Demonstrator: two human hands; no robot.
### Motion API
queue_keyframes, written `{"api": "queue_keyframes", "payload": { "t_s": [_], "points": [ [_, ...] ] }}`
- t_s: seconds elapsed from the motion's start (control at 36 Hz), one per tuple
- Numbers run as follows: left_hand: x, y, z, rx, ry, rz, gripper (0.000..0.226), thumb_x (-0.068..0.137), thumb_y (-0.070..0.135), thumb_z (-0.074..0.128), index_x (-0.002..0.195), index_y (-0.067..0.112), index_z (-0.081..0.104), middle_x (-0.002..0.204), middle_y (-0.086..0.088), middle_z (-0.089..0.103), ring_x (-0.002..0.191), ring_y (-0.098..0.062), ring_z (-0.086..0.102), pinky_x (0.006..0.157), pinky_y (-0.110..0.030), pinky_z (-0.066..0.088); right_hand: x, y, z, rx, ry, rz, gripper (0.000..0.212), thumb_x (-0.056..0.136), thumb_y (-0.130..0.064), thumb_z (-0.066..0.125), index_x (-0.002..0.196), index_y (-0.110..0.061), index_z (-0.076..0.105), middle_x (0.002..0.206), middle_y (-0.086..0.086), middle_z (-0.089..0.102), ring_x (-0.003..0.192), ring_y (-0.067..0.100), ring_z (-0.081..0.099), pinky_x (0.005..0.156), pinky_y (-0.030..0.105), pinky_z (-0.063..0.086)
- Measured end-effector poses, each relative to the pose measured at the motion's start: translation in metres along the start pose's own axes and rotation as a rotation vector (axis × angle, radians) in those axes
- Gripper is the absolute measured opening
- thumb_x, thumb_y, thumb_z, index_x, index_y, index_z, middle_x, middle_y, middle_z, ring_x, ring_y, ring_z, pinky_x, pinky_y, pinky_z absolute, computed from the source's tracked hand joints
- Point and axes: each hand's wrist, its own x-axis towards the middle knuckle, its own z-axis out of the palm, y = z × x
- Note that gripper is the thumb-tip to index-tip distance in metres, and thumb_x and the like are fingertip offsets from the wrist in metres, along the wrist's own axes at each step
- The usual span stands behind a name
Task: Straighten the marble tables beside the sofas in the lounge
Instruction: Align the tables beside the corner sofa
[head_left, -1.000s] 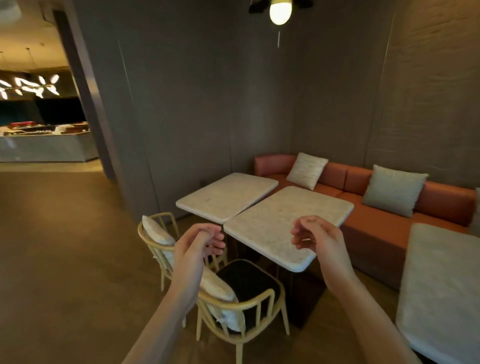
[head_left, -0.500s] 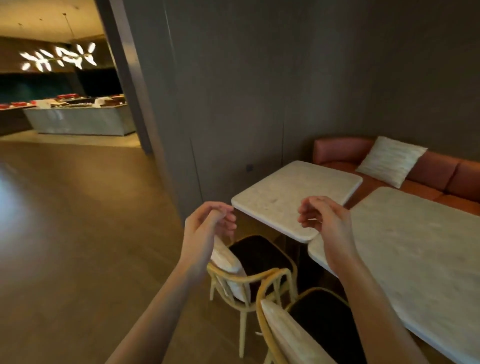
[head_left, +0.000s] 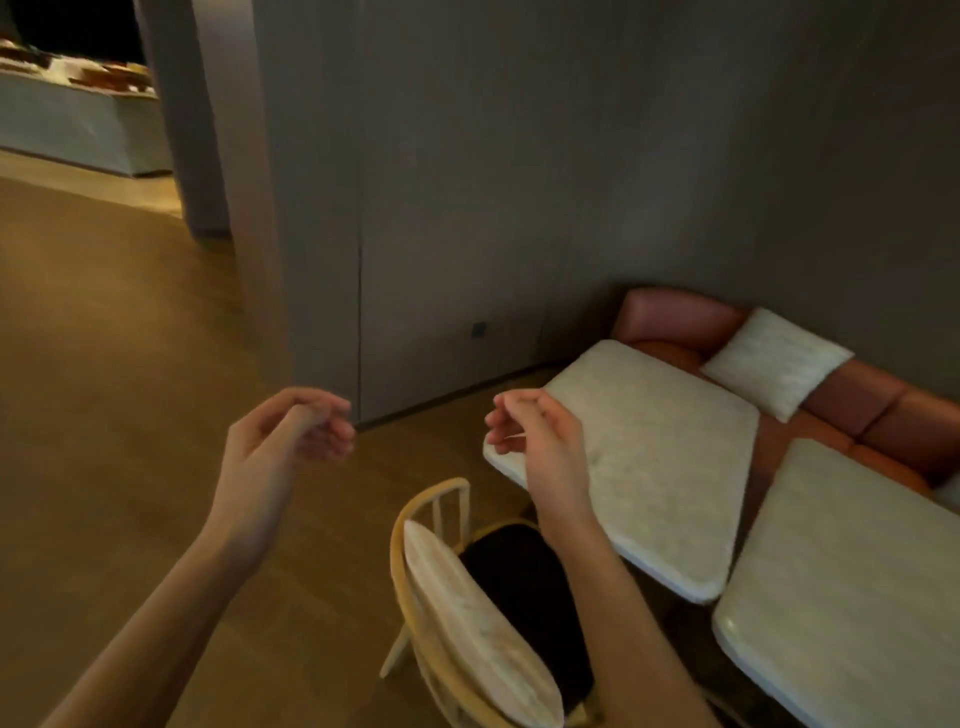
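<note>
Two white marble tables stand by the orange sofa (head_left: 857, 410). The far marble table (head_left: 660, 457) sits skewed, its near corner pointing toward me. The near marble table (head_left: 852, 587) runs off the right edge. My right hand (head_left: 540, 447) hovers in the air over the far table's left corner, fingers loosely curled, holding nothing. My left hand (head_left: 280, 447) hangs above the floor to the left, fingers also loosely curled and empty. Neither hand touches a table.
A light wooden chair (head_left: 457, 613) with a pale back cushion and dark seat stands just below my right arm. A white cushion (head_left: 774, 358) lies on the sofa. Grey wall panels (head_left: 467, 208) stand behind; wooden floor (head_left: 104, 389) stretches left toward a counter (head_left: 67, 124).
The view has swung left and downward as I moved closer; the tables shifted to the right of the frame. Both hands stay raised with the same loose curl.
</note>
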Motion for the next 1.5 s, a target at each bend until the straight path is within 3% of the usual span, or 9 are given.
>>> {"api": "queue_keyframes", "payload": {
  "t_s": [0.19, 0.42, 0.58, 0.75, 0.81, 1.0, 1.19, 1.31, 1.5],
  "points": [
    [0.162, -0.016, -0.01, -0.076, -0.199, -0.058, 0.032, 0.095, 0.005, 0.052, 0.076, 0.016, 0.075, 0.069, -0.006, 0.07, 0.062, -0.017, 0.067, 0.057, -0.021, 0.056, 0.089, -0.001, 0.06, -0.04, 0.156, 0.019, 0.018, 0.1, -0.024, 0.054, 0.098, -0.016, 0.07, 0.085, 0.0, 0.073, 0.078, 0.012, 0.069, 0.07, 0.02, 0.056],
    [0.306, -0.08, 0.021, -0.027, -0.395, -0.119, 0.023, 0.098, 0.005, 0.05, 0.091, 0.005, 0.072, 0.089, -0.017, 0.071, 0.085, -0.03, 0.067, 0.076, -0.04, 0.056, 0.218, 0.036, 0.1, 0.007, 0.347, -0.03, 0.033, 0.091, -0.032, 0.051, 0.098, -0.006, 0.07, 0.087, 0.006, 0.072, 0.082, 0.017, 0.068, 0.073, 0.03, 0.055],
    [0.436, -0.155, 0.033, 0.044, -0.481, -0.165, 0.027, 0.098, 0.005, 0.051, 0.087, 0.011, 0.074, 0.097, -0.012, 0.074, 0.093, -0.03, 0.069, 0.083, -0.044, 0.054, 0.356, 0.085, 0.14, 0.102, 0.409, -0.001, 0.034, 0.088, -0.034, 0.051, 0.099, -0.008, 0.071, 0.091, 0.009, 0.073, 0.086, 0.022, 0.069, 0.08, 0.038, 0.055],
    [0.575, -0.196, 0.06, 0.046, -0.558, -0.14, 0.021, 0.09, 0.02, 0.055, 0.084, 0.019, 0.075, 0.099, -0.009, 0.074, 0.093, -0.029, 0.07, 0.083, -0.044, 0.054, 0.484, 0.102, 0.155, 0.085, 0.469, 0.013, 0.034, 0.087, -0.039, 0.051, 0.099, -0.013, 0.071, 0.091, 0.004, 0.074, 0.089, 0.023, 0.07, 0.086, 0.042, 0.055],
    [0.614, -0.207, 0.073, 0.015, -0.575, -0.136, 0.024, 0.092, 0.016, 0.053, 0.083, 0.019, 0.075, 0.097, -0.011, 0.074, 0.091, -0.03, 0.07, 0.082, -0.045, 0.053, 0.516, 0.104, 0.154, 0.076, 0.499, 0.022, 0.034, 0.087, -0.039, 0.052, 0.097, -0.014, 0.071, 0.09, 0.004, 0.074, 0.089, 0.023, 0.07, 0.085, 0.042, 0.056],
    [0.718, -0.257, 0.143, -0.088, -0.735, -0.164, 0.029, 0.099, 0.004, 0.046, 0.087, 0.007, 0.072, 0.094, -0.013, 0.074, 0.09, -0.031, 0.07, 0.076, -0.031, 0.059, 0.605, 0.119, 0.139, 0.0, 0.644, 0.061, 0.023, 0.098, -0.026, 0.053, 0.096, -0.013, 0.072, 0.092, 0.011, 0.073, 0.084, 0.02, 0.069, 0.08, 0.038, 0.054],
    [0.806, -0.313, 0.231, -0.221, -0.935, -0.184, 0.033, 0.1, 0.006, 0.046, 0.086, 0.016, 0.074, 0.096, -0.013, 0.073, 0.093, -0.031, 0.07, 0.081, -0.039, 0.058, 0.685, 0.133, 0.119, -0.105, 0.87, 0.046, 0.026, 0.094, -0.027, 0.054, 0.094, -0.007, 0.071, 0.083, 0.003, 0.072, 0.077, 0.015, 0.068, 0.07, 0.028, 0.052],
    [0.857, -0.33, 0.284, -0.253, -1.082, -0.206, 0.039, 0.1, 0.008, 0.046, 0.081, 0.025, 0.077, 0.095, -0.009, 0.074, 0.092, -0.028, 0.07, 0.08, -0.041, 0.056, 0.729, 0.132, 0.113, -0.119, 1.035, 0.058, 0.023, 0.097, -0.018, 0.054, 0.095, -0.001, 0.07, 0.082, 0.009, 0.072, 0.075, 0.018, 0.067, 0.071, 0.033, 0.051],
    [0.916, -0.358, 0.374, -0.241, -1.287, -0.233, 0.032, 0.1, 0.011, 0.046, 0.087, 0.018, 0.074, 0.095, -0.007, 0.073, 0.091, -0.023, 0.071, 0.08, -0.041, 0.054, 0.787, 0.147, 0.092, -0.192, 1.216, 0.112, 0.023, 0.097, -0.023, 0.054, 0.098, -0.007, 0.07, 0.091, 0.011, 0.072, 0.08, 0.018, 0.068, 0.074, 0.033, 0.054]
  ]
}}
